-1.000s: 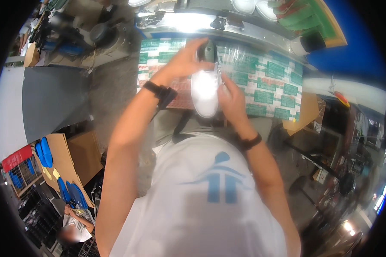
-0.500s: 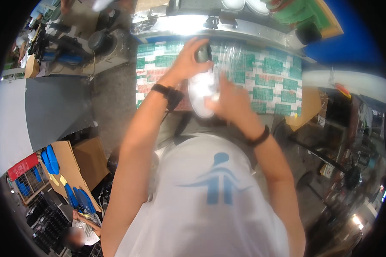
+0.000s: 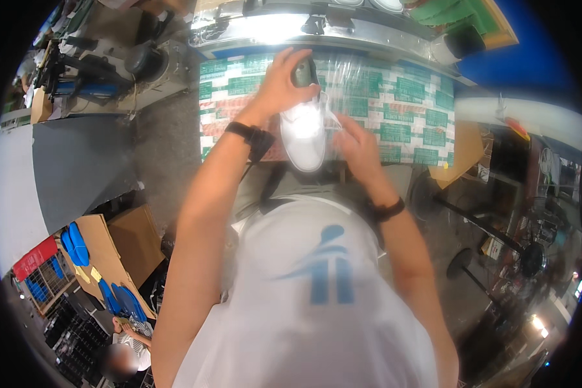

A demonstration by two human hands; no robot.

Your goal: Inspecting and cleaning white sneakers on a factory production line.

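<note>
A white sneaker (image 3: 305, 145) lies in front of me with its toe toward my body and its greyish opening at the far end. My left hand (image 3: 281, 90) is wrapped round the heel end, thumb on one side and fingers on the other. Close to the shoe's right side is my right hand (image 3: 361, 150), its thumb and index finger drawn together at a white shoelace (image 3: 332, 118) that runs out from the tongue area. Glare washes out the middle of the shoe.
Under the shoe is a work surface covered in green-and-white printed wrap (image 3: 410, 110). Beyond it runs a shiny metal rail (image 3: 271, 29), with more white shoes (image 3: 387, 5) behind. Machinery (image 3: 152, 64) stands at far left; cardboard with blue shoe parts (image 3: 77, 244) and a seated person (image 3: 132, 349) are lower left.
My right hand has drawn back from the shoe's toe area to its right side and now has the shoelace at its fingertips. My left hand keeps its hold on the heel.
</note>
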